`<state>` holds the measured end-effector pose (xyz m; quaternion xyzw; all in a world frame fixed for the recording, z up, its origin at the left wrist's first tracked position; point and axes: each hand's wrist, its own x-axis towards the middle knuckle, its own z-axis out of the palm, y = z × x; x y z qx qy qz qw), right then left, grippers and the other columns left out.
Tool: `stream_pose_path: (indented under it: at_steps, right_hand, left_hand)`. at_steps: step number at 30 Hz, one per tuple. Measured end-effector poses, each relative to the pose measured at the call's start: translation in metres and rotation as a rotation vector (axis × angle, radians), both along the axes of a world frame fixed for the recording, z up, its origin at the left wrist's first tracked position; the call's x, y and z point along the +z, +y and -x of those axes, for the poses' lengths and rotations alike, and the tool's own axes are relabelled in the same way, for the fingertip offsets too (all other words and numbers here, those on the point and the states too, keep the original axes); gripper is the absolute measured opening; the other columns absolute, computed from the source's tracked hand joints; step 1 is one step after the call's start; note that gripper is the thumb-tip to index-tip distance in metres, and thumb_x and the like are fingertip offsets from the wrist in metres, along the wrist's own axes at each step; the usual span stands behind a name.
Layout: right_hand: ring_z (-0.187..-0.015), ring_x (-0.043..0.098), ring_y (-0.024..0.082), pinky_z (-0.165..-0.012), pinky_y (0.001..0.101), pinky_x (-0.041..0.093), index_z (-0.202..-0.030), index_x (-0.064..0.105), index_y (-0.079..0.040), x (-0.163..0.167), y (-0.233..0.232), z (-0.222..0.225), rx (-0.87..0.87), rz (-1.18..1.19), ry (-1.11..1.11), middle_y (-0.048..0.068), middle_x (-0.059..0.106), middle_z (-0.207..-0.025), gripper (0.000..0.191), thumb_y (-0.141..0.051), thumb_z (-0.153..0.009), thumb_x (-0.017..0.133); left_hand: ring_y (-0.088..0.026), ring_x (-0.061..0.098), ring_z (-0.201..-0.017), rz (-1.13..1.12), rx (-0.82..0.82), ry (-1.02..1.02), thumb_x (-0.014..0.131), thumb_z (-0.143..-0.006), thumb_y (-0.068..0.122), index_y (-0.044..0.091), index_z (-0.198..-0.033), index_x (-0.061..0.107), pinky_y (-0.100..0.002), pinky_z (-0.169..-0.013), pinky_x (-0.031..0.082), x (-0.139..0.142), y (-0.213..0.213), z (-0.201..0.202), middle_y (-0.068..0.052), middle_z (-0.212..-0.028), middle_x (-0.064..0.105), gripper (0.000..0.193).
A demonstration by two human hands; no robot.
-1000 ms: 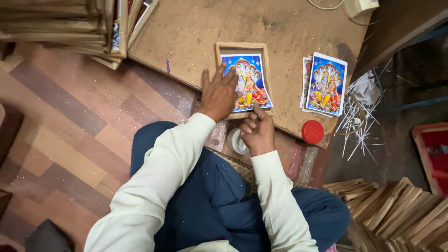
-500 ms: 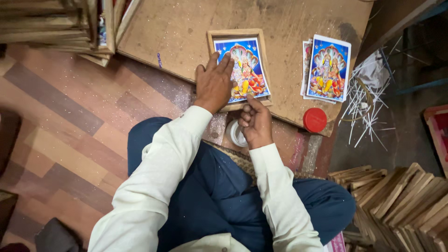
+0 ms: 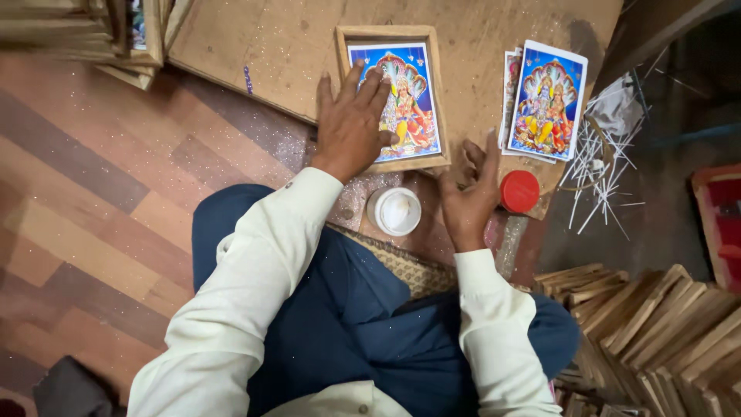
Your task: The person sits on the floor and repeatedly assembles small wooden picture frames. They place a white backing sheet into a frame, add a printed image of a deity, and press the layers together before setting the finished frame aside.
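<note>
A small wooden frame (image 3: 346, 40) with a colourful printed picture (image 3: 405, 77) in it lies on a brown board (image 3: 270, 38). My left hand (image 3: 351, 123) rests flat on the picture's lower left part, fingers spread. My right hand (image 3: 469, 193) hovers just right of the frame's lower corner, fingers loosely curled and holding nothing, between the frame and a red lid (image 3: 519, 191). A stack of loose prints (image 3: 545, 100) lies to the right of the frame. An open white round pot (image 3: 394, 210) stands near my lap, below the frame.
Stacked wooden frames (image 3: 85, 31) lie at the top left. A pile of wooden strips (image 3: 656, 309) sits at the lower right. Thin white sticks (image 3: 598, 166) lie scattered right of the board. A red tray edge (image 3: 722, 224) shows at the far right.
My right hand has come off the picture's lower right corner and moved right toward the red lid. My left hand stays pressed on the picture.
</note>
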<state>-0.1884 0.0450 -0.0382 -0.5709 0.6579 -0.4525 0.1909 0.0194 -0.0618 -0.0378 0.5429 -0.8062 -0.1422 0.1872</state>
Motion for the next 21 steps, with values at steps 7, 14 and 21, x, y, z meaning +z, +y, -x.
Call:
stream_pose_path:
  at_steps: [7,14,21]
  right_hand:
    - [-0.106,0.075,0.023,-0.092,0.0314,0.060,-0.163,0.029,-0.007,-0.017,0.000,-0.009,0.045,-0.230,0.159,0.018,0.070,-0.133,0.090,0.001,-0.087,0.078]
    - [-0.118,0.071,0.031,-0.100,0.0374,0.057,-0.160,0.031,-0.001,-0.015,0.000,-0.009,0.099,-0.023,0.345,0.020,0.070,-0.132,0.087,-0.001,-0.088,0.080]
    - [-0.118,0.066,0.036,-0.099,0.0425,0.052,-0.156,0.034,0.001,0.009,-0.009,-0.012,0.250,0.033,0.567,0.017,0.073,-0.125,0.088,0.001,-0.081,0.080]
  left_hand:
    - [-0.031,0.025,-0.152,-0.059,-0.051,0.027,0.089,-0.070,0.042,0.006,-0.147,0.050,-0.063,-0.116,0.025,-0.006,-0.003,0.000,-0.010,-0.159,0.041,0.094]
    - [-0.033,0.025,-0.151,-0.075,-0.050,0.041,0.092,-0.066,0.030,0.006,-0.147,0.050,-0.062,-0.116,0.028,-0.009,-0.005,0.001,-0.010,-0.159,0.041,0.094]
    - [-0.034,0.027,-0.150,-0.103,-0.060,0.018,0.090,-0.071,0.031,0.006,-0.149,0.048,-0.060,-0.116,0.029,-0.002,-0.010,-0.003,-0.011,-0.160,0.039,0.092]
